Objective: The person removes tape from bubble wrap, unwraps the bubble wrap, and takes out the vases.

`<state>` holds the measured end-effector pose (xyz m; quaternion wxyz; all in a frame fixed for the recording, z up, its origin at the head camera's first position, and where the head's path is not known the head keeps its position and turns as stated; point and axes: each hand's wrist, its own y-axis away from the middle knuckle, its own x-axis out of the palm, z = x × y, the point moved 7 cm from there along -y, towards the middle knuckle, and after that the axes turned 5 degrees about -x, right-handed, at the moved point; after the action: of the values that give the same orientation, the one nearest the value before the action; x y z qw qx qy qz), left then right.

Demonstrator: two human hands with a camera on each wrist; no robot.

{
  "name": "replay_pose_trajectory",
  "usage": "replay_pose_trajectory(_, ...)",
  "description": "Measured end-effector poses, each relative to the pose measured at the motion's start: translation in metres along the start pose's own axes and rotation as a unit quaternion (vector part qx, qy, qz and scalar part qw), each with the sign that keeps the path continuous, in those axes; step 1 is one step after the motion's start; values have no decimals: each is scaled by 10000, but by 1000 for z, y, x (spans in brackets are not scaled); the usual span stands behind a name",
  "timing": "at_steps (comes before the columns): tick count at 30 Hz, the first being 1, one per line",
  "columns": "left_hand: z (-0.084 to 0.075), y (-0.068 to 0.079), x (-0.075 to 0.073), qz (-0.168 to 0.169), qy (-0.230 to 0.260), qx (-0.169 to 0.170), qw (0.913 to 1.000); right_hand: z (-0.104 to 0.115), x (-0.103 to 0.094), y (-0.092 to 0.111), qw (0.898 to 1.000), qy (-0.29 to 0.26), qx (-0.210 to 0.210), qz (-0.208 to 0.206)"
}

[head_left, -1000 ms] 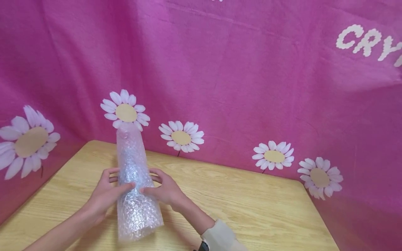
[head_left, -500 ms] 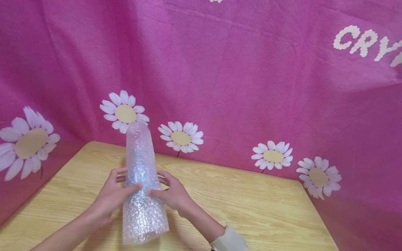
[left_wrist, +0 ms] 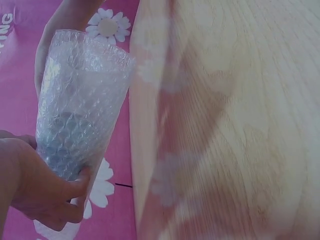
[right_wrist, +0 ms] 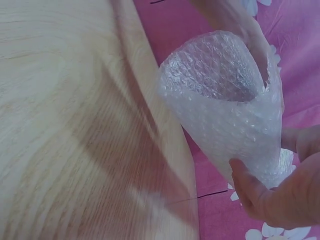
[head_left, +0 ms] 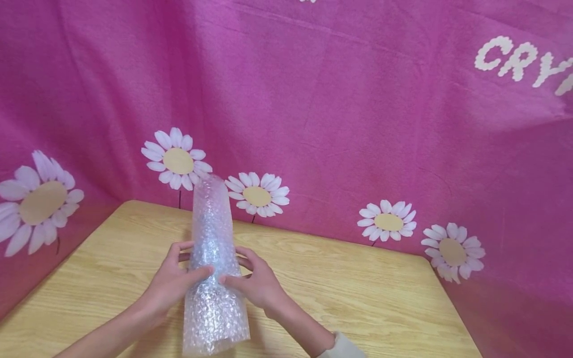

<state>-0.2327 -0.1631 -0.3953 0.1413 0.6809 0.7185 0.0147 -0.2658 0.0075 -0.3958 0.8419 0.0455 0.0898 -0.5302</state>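
Observation:
Both hands hold a long roll of clear bubble wrap above the table. Something bluish shows faintly inside its middle; its kind cannot be made out. My left hand grips the left side, thumb across the front and fingers behind. From the right, my right hand grips it the same way, its thumb tip close to the left one. In the right wrist view the near end of the bubble wrap gapes as a wide, hollow mouth. The left wrist view shows fingers pressed against the bubble wrap.
A light wooden table lies beneath the hands. Pink cloth with white daisies and lettering hangs behind it and at both sides, close to the table's edges.
Both hands have carried the bubble wrap roll a little to the right and slightly nearer to me. Their grip looks the same.

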Motion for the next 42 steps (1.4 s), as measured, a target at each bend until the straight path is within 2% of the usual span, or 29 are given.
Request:
replay_pose_trajectory(7,-3,2,9,64,-23,32,10000,-1,-6,8,9997,-143,14,-180)
replay_pose_trajectory(29,-7,0,40,242,-137,475,9985,-16,-28,32,9969,-677,116,-383)
replay_pose_trajectory(42,-1,-2,58,302,-108,448,9985,-27,-40,47,9958,-679,176,-580)
